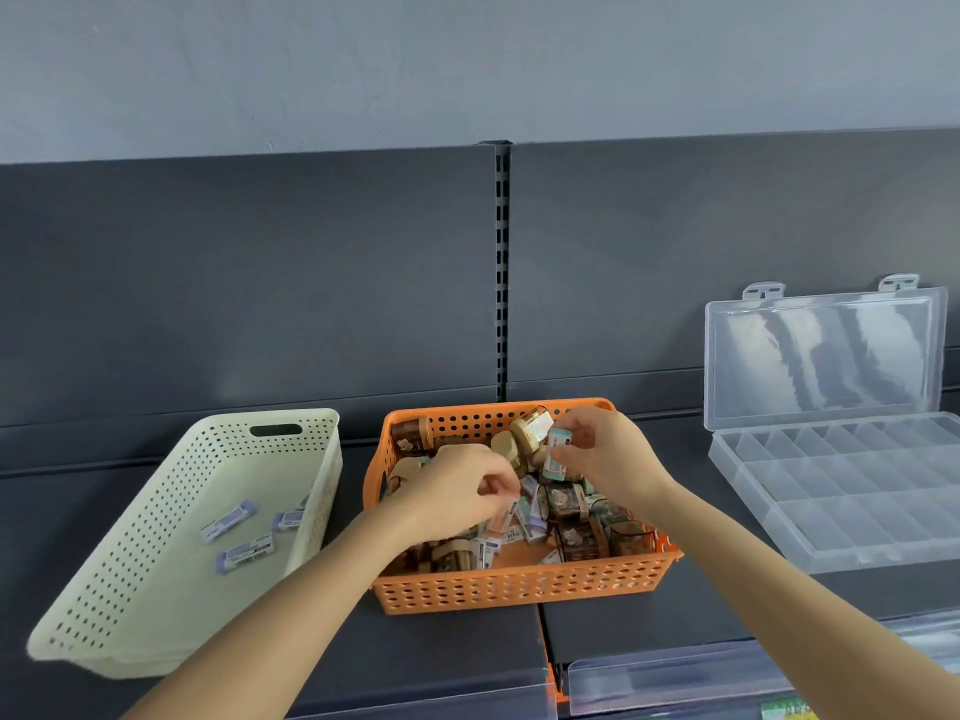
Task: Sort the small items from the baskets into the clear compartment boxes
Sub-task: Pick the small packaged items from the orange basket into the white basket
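Forearms: a bare left forearm (291, 605) and right forearm (769, 574) come in over the shelf's front edge and meet above the middle basket.
Left hand (457, 491): over the left half of the orange basket, fingers curled, thumb and fingertips pinching a small white packet (511, 514) just above the heap.
Right hand (602, 452): over the far right part of the same basket, fingers curled, thumb and forefinger pinching a pale blue packet (558, 440); whether a second packet just below it is also held, I cannot tell.
Orange basket (519, 589): perforated, in the middle of the shelf, its far wall near the back panel. It holds a loose heap of small brown jars (563, 504) with tan lids, mixed with little wrapped packets.
Cream basket (130, 563): perforated, just beside the orange one on the left, tilted with its far end raised, its near corner by the shelf's front-left edge. Several purple-and-white erasers (247, 553) lie on its floor toward the right wall.
Compartment box (831, 511): clear plastic, well apart to the right of the orange basket, by the shelf's right edge; rows of divided cells face up.
Lid (826, 356): hinged open, standing against the back panel.
Shelf (441, 657): dark grey, with a clear strip (675, 678) along its front edge.
Back panel (234, 283): dark grey, split by a slotted upright (502, 278).
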